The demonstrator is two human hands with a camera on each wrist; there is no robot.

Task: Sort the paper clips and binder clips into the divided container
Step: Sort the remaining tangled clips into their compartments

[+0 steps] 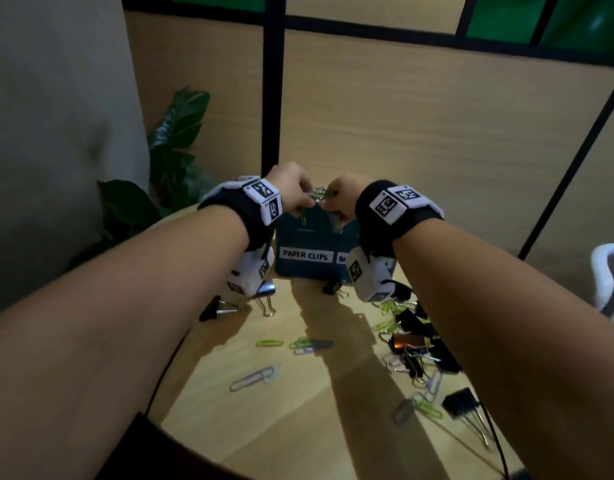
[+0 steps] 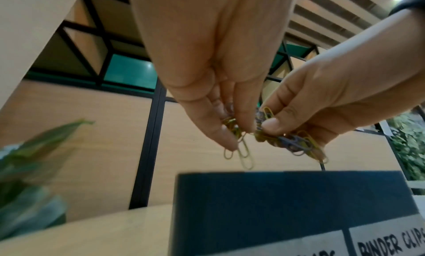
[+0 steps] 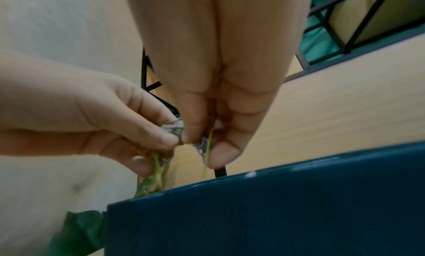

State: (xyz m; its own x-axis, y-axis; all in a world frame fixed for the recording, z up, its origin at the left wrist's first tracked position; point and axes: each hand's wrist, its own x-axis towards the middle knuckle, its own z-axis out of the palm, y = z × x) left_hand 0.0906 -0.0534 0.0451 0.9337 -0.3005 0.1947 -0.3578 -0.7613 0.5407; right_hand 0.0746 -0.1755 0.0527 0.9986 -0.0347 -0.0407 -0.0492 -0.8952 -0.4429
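Both hands are raised over the dark blue divided container (image 1: 316, 244), above its left half labelled "PAPER CLIPS" (image 1: 305, 255). My left hand (image 1: 307, 202) pinches yellow-green paper clips (image 2: 243, 154) that dangle from its fingertips. My right hand (image 1: 329, 206) pinches a tangled bunch of green and grey-blue paper clips (image 2: 296, 143). The two bunches meet between the hands. In the right wrist view the clips (image 3: 202, 145) hang just above the container's rim (image 3: 276, 170). Loose paper clips (image 1: 269, 342) and black binder clips (image 1: 426, 341) lie on the wooden table (image 1: 298, 427).
More binder clips lie at the left (image 1: 215, 308) and near right (image 1: 461, 401). A leafy plant (image 1: 174, 150) stands left of the container, with a wooden partition (image 1: 402, 133) behind. A white chair (image 1: 610, 271) is at the right, and a black cable (image 1: 495, 441) crosses the table.
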